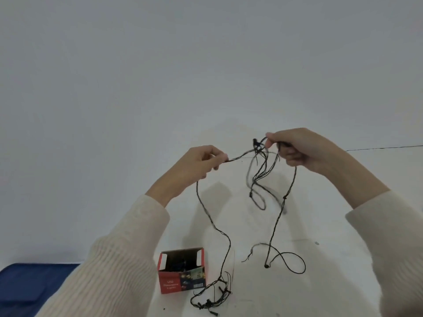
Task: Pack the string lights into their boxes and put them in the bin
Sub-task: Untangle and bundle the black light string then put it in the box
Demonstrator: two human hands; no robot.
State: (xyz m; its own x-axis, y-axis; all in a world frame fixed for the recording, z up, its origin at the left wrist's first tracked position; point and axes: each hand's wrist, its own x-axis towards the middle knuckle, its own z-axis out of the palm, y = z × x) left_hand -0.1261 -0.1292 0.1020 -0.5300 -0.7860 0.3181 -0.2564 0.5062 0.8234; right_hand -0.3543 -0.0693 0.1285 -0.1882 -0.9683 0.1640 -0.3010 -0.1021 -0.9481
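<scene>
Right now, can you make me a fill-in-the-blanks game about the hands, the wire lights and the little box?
1. The left hand and the right hand both pinch the string lights, lifting part of them ____ the table.
2. The box is mostly ____ on the outside.
3. The top of the box is ____, not closed.
Missing words: above; red; open.
</scene>
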